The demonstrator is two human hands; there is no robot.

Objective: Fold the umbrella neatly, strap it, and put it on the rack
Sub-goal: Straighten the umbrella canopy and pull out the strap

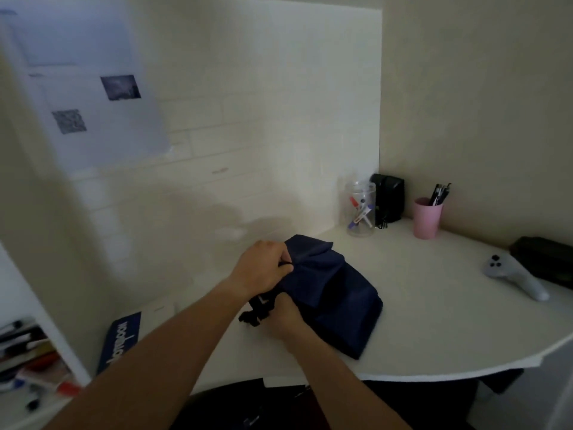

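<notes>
Navy umbrella [335, 293] lying on the white desk [434, 305], near the middle, just right of both hands. Left hand [263, 268] at the far left edge of the fabric, fingers curled tight, pinching a fold of cloth together with something thin and black, possibly the strap; too blurred to tell. Right hand [286, 318] nearer, at the near left edge of the bundle, fingers curled and hidden under the fabric, apparently gripping the umbrella near its black handle [255, 311], which juts out to the left between the two wrists. Canopy slack and rumpled, in broad, soft, overlapping folds, matte woven cloth, roughly a flattened wedge widening to the right. Handle hard, dark, knobbly.

Far right: clear plastic jar [361, 209] with markers, black boxy object [389, 197] behind it, pink cup [427, 217] holding dark pens. Right edge: pale grey controller [511, 276], smooth and curved, beside a dark case [545, 259]. Near left: blue printed card [119, 339] leaning at the wall; shelf [28, 361] of books and pens further left. Paper sheets [86, 88] on the tiled wall.
</notes>
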